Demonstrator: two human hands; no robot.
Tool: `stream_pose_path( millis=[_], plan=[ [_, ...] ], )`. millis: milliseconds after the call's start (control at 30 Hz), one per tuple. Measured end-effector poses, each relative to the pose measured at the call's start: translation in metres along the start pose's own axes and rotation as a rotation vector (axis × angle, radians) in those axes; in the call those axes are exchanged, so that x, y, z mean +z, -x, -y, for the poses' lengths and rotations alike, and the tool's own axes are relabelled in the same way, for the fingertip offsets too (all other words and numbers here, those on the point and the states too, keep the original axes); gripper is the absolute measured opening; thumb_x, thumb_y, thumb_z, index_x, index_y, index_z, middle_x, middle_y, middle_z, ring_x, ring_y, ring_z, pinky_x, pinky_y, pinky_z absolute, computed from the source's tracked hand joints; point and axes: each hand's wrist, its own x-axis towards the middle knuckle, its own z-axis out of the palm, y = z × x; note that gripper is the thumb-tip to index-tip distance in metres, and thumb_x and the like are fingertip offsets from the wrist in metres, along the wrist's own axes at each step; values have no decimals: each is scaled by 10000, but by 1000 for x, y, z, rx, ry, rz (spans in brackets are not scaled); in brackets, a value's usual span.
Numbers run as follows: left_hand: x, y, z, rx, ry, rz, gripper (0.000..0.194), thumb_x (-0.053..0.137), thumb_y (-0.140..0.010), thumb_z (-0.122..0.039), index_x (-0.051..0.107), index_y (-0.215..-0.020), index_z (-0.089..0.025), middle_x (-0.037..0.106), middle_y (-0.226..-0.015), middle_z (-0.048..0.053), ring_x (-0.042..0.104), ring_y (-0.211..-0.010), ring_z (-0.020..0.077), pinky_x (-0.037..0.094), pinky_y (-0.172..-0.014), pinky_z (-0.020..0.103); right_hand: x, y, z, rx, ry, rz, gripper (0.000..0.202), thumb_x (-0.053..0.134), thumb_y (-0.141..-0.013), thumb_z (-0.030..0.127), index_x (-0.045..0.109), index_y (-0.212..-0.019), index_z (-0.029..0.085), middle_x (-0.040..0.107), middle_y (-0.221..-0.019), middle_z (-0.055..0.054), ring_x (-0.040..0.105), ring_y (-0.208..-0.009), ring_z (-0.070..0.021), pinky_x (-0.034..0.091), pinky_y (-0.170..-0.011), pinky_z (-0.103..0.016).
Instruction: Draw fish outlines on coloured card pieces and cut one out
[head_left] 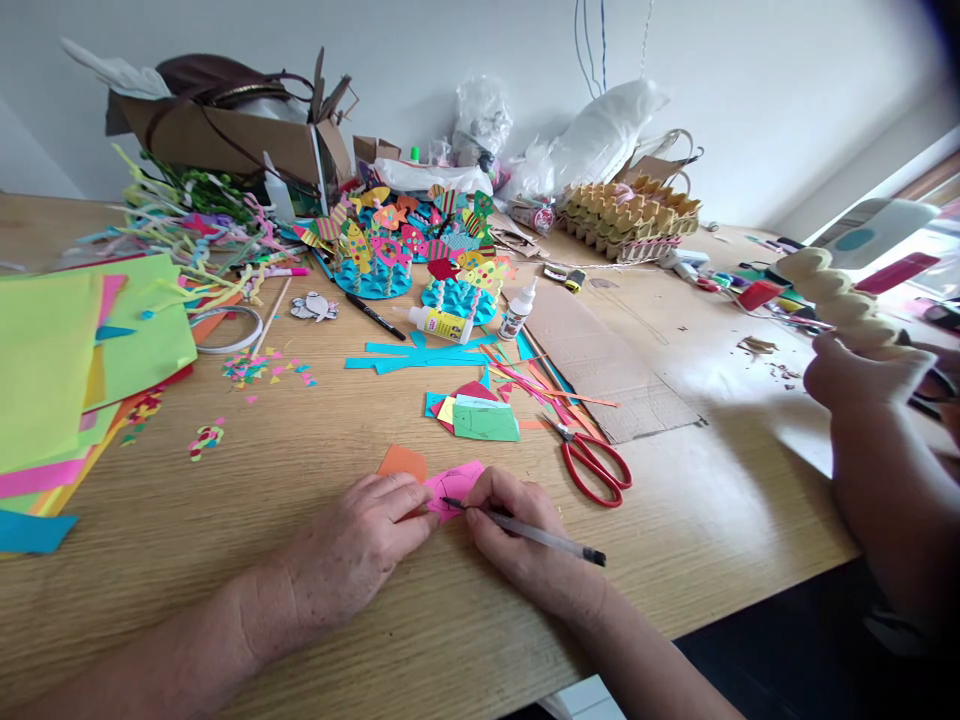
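Note:
A small pink paper (453,487) with dark drawn lines lies on the wooden table. My right hand (525,535) is closed round a clear pen with a black end (551,538), its tip touching the pink paper. The fingers of my left hand (375,530) lie flat at the left edge of the pink paper, beside an orange paper piece (403,463) partly under them. Beyond my hands is a small stack of coloured papers with a green sheet (486,420) on top. Red-handled scissors (596,466) rest to the right.
Blue paper strips (427,356), glue bottles (516,310) and paper fish decorations (386,250) stand farther back. Cardboard (600,365) lies right of centre, large coloured sheets (45,370) at the left. Another person's hand (862,385) holds an egg-carton piece (836,300) at the right.

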Motion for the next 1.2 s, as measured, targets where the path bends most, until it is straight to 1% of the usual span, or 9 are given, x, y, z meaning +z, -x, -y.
stream_pose_path(
  millis=[233, 333, 467, 600, 767, 933, 1067, 1200],
  plan=[
    [0, -1, 0, 4, 12, -2, 269, 377, -934, -64, 608, -1022, -168, 607, -1031, 73, 550, -939, 227, 479, -771, 361, 0, 0, 0, 9, 0, 0, 127, 470, -719, 102, 453, -669, 217, 478, -581, 47, 467, -562, -130, 361, -565, -244],
    [-1, -1, 0, 7, 12, -4, 276, 372, -934, -61, 607, -1037, -162, 608, -1028, 74, 550, -930, 226, 479, -767, 362, -1, 0, 1, 7, 0, 0, 130, 475, -722, 99, 452, -667, 215, 484, -582, 48, 464, -558, -127, 363, -566, -244],
    [-2, -1, 0, 0, -1, 13, 264, 391, -926, -69, 618, -1008, -176, 608, -1029, 71, 551, -938, 222, 479, -769, 356, -2, 0, 2, 12, -16, 12, 131, 471, -729, 99, 457, -669, 215, 502, -592, 48, 465, -554, -122, 366, -560, -239],
    [-2, -1, 0, 3, -13, -4, 268, 398, -915, -67, 622, -1011, -179, 608, -1018, 72, 556, -931, 218, 480, -764, 347, -1, 0, 2, 9, -3, -2, 134, 474, -720, 95, 450, -666, 216, 492, -581, 51, 466, -557, -124, 367, -561, -240],
    [-3, -1, -1, -2, -12, 12, 273, 377, -926, -67, 621, -992, -170, 610, -1013, 72, 554, -910, 218, 483, -762, 349, 0, 0, 1, 5, -8, -2, 126, 470, -724, 105, 449, -671, 217, 477, -575, 52, 449, -538, -122, 354, -550, -241],
    [-3, -1, 0, 11, -14, -5, 264, 392, -921, -60, 625, -986, -167, 608, -1027, 79, 553, -929, 224, 483, -765, 350, 0, 0, -1, 4, 13, 6, 113, 469, -725, 117, 449, -671, 214, 465, -575, 51, 425, -527, -119, 340, -551, -244],
    [-3, -2, -1, 2, -8, 12, 258, 405, -915, -57, 619, -1008, -166, 606, -1038, 80, 550, -941, 226, 481, -780, 355, -1, -1, -1, 8, 8, 3, 111, 469, -724, 122, 442, -672, 215, 465, -576, 49, 420, -527, -120, 338, -553, -246],
    [-4, -2, -1, -1, -9, 16, 271, 379, -933, -69, 620, -1012, -164, 610, -1026, 77, 548, -928, 228, 484, -771, 364, -1, -1, 0, 6, -7, 13, 108, 464, -728, 122, 447, -678, 216, 472, -581, 46, 433, -532, -125, 344, -557, -249]
  ],
)
